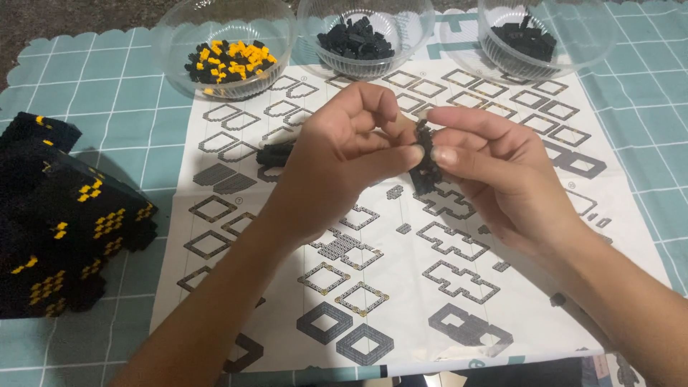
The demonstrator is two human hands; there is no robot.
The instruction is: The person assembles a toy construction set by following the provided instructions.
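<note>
My left hand (340, 154) and my right hand (494, 168) meet above a white instruction sheet (373, 236). Between their fingertips they pinch a small assembly of black building bricks (424, 161), held upright. The left thumb presses on its left side, the right fingers on its right side. A little black brick piece (274, 154) lies on the sheet just left of my left hand.
Three clear plastic bowls stand at the far edge: one with black and yellow bricks (228, 61), two with black bricks (356, 39) (527, 39). A large black and yellow brick build (61, 222) sits at left on the teal checked cloth (129, 125).
</note>
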